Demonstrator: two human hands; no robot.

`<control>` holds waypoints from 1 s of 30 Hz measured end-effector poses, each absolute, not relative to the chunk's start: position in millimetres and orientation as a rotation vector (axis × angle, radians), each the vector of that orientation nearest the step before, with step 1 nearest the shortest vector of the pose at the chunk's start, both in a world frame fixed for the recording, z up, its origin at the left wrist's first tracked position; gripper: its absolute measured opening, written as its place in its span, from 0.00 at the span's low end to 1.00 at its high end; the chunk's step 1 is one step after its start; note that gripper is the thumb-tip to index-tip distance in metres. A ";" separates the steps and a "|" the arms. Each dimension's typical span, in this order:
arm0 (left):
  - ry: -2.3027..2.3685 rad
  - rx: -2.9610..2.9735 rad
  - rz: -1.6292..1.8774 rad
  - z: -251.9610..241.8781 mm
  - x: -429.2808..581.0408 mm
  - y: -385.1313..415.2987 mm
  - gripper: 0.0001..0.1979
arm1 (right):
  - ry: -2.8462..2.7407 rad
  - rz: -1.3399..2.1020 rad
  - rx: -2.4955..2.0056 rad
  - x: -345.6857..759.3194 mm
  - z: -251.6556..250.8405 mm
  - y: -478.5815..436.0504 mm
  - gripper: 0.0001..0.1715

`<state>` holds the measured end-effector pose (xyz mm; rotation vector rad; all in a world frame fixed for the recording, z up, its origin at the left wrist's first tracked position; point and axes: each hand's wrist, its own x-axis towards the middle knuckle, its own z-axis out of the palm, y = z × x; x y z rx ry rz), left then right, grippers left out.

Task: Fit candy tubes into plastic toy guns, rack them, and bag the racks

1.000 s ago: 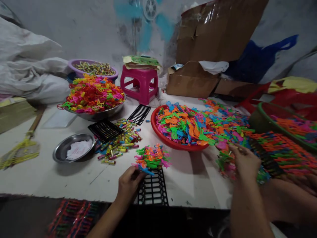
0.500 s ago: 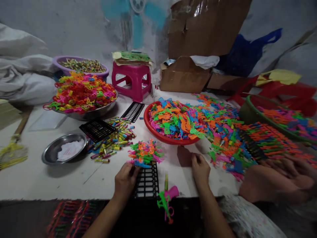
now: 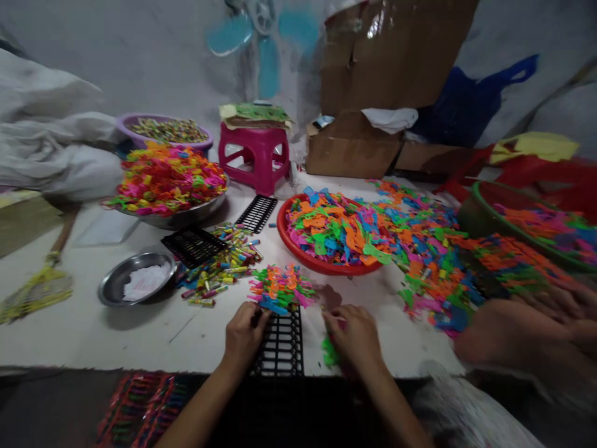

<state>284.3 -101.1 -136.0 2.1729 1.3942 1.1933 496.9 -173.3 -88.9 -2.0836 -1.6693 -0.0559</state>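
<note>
A black plastic rack [image 3: 282, 341] lies at the near edge of the white table [image 3: 88, 339], its far end filled with small bright toy pieces [image 3: 280, 290]. My left hand [image 3: 244, 336] rests on the rack's left side, fingers curled against it. To the right of the rack my right hand [image 3: 352, 336] is closed over green and pink toy pieces [image 3: 329, 353]. A red bowl [image 3: 311, 260] heaped with more coloured pieces stands beyond.
A metal bowl of toys [image 3: 170, 182], a small steel dish [image 3: 136, 283], loose coloured tubes [image 3: 222, 266], spare black racks [image 3: 194, 245], a pink stool [image 3: 254, 155] and cardboard boxes [image 3: 352, 148] stand around. Another person's hands [image 3: 522, 336] rest at the right by a loose pile [image 3: 433, 249].
My right hand came from the loose pile on the right to the rack with toy pieces. My left hand stayed on the rack.
</note>
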 end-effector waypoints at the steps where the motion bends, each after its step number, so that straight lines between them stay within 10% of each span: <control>1: 1.385 2.185 1.193 -135.7 284.4 -101.2 0.08 | -1.641 -0.134 -1.967 498.0 -71.3 -167.8 0.12; 8: 1.409 2.211 1.219 -136.5 285.2 -105.6 0.04 | -2.276 0.028 -1.198 416.6 50.1 -63.2 0.09; 14: 1.411 2.231 1.307 -146.9 284.9 -102.1 0.04 | -2.953 -0.133 -1.214 316.5 22.4 44.9 0.19; 19: 1.336 2.199 1.338 -157.2 283.0 -95.7 0.03 | -3.030 -0.209 -1.186 289.2 21.7 52.7 0.03; 30: 1.211 2.114 1.241 -165.6 274.2 -96.9 0.07 | -1.417 -1.013 -1.990 590.6 97.3 -121.7 0.16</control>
